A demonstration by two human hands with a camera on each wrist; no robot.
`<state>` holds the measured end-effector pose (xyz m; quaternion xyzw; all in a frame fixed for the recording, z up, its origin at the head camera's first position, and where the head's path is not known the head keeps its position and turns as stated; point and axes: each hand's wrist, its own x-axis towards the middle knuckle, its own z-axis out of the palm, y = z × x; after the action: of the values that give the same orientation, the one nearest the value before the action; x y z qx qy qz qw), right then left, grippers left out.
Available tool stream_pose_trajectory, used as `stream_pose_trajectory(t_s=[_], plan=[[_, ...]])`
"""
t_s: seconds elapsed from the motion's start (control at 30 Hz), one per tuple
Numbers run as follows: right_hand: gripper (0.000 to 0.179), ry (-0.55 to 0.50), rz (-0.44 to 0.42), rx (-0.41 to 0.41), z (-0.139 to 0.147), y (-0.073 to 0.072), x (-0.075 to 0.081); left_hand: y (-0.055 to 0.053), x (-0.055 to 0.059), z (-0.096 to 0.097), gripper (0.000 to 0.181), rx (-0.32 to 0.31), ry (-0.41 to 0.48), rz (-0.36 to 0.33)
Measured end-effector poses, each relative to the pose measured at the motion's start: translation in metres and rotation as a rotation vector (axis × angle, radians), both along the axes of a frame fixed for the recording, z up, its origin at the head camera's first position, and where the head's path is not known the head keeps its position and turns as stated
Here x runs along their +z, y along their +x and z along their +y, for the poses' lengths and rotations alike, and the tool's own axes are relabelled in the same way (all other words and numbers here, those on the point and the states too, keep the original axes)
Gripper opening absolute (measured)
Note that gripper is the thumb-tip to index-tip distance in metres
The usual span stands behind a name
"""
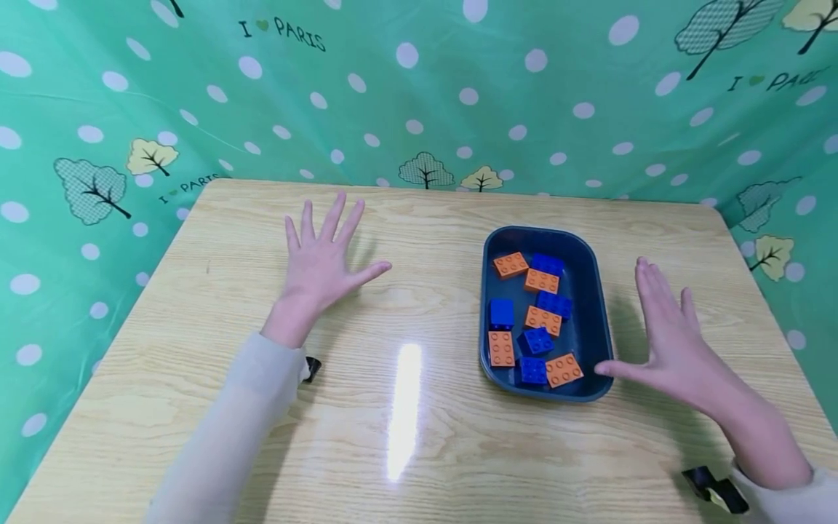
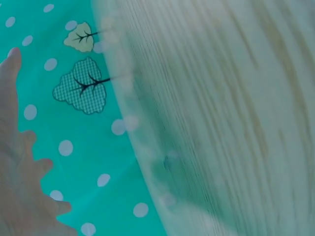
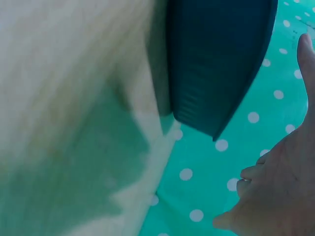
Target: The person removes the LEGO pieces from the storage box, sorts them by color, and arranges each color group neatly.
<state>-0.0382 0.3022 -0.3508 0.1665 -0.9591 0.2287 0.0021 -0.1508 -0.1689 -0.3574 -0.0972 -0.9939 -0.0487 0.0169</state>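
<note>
A dark blue rectangular tray (image 1: 589,342) stands on the wooden table, right of the middle. Inside lie several orange building bricks (image 1: 501,348) and several blue building bricks (image 1: 501,314), loosely scattered. My left hand (image 1: 317,266) is held over the left part of the table with fingers spread and nothing in it. To the right of the tray is my right hand (image 1: 677,342), fingers straight and thumb stretched out towards the tray's lower right corner. In the right wrist view the tray's outer wall (image 3: 216,64) shows beside the right hand (image 3: 280,191).
The light wooden table (image 1: 419,306) ends at the back and sides against a green dotted cloth (image 1: 366,94) with printed trees. A bright strip of reflected light lies on the tabletop between the left hand and the tray. Dark straps show at both wrists.
</note>
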Motion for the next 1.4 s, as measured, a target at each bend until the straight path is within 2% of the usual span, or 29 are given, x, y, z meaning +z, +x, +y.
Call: stream_pose_trajectory(t_s=[0.1, 0.27, 0.33, 0.47, 0.77, 1.1, 1.4], plan=[[0.143, -0.037, -0.013, 0.025, -0.007, 0.006, -0.006, 0.004, 0.001, 0.004, 0.104, 0.006, 0.029, -0.012], [0.143, -0.100, -0.124, -0.007, -0.016, 0.016, -0.012, 0.008, 0.004, 0.012, 0.104, 0.016, 0.076, -0.034], [0.143, -0.114, -0.156, -0.026, -0.019, 0.018, -0.013, 0.009, 0.006, 0.015, 0.103, 0.010, 0.090, -0.034], [0.144, -0.137, -0.176, -0.012, -0.022, 0.020, -0.014, 0.013, 0.011, 0.023, 0.102, -0.012, 0.119, -0.028], [0.141, -0.148, -0.189, 0.007, -0.025, 0.021, -0.017, 0.022, 0.019, 0.045, 0.100, -0.118, 0.275, -0.010], [0.138, -0.098, -0.219, -0.020, -0.034, 0.008, -0.013, 0.032, 0.024, 0.068, 0.101, -0.239, 0.474, 0.012], [0.138, -0.092, -0.231, -0.008, -0.039, -0.003, -0.012, 0.042, 0.024, 0.093, 0.103, -0.345, 0.610, -0.022]])
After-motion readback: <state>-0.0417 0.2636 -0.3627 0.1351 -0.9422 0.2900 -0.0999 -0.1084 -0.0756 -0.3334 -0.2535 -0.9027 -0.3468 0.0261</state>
